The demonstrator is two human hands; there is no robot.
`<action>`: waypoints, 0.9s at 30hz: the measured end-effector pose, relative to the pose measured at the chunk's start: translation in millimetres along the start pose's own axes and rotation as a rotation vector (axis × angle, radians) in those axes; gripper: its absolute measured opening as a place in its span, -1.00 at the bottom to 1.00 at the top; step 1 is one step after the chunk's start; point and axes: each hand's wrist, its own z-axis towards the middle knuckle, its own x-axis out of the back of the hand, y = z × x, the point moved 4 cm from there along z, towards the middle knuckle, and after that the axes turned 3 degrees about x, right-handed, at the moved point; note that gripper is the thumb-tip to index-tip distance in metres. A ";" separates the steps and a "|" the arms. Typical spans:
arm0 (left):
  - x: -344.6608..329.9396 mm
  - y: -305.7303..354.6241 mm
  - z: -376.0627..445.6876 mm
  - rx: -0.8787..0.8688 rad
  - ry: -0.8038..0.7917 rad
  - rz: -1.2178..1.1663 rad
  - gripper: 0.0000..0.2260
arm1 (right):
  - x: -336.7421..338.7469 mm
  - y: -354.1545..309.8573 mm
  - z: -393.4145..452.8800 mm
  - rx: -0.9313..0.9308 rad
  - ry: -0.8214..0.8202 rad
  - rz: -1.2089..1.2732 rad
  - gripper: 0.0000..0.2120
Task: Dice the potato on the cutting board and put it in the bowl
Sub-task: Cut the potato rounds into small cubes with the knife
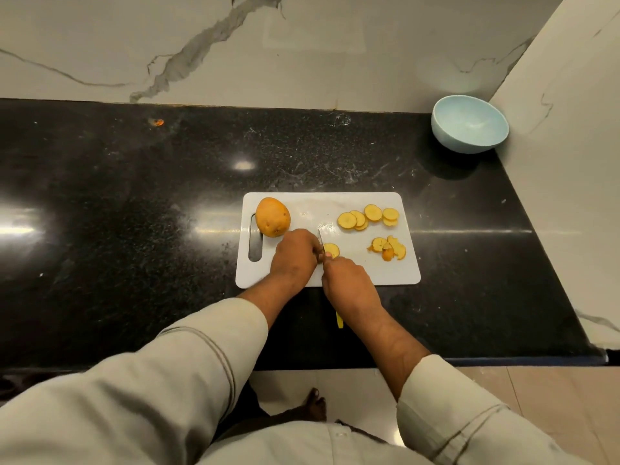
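A white cutting board lies on the black counter. A whole potato sits at its far left corner. Several round potato slices lie at the far right, with a small pile of peels and scraps below them. My left hand curls over a potato piece that it hides, at the board's front middle. My right hand grips a knife with a yellow handle, whose blade stands between my left fingers and one cut slice. The light blue bowl is empty at the far right.
The black stone counter stretches wide to the left of the board. A marble wall runs behind it and a marble side panel closes the right, right next to the bowl. The counter's front edge is near my body, with the floor below.
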 end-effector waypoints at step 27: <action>-20.3 47.7 6.9 0.026 -0.047 -0.003 -0.77 | 34.2 41.9 -54.3 -0.183 0.204 0.143 -0.58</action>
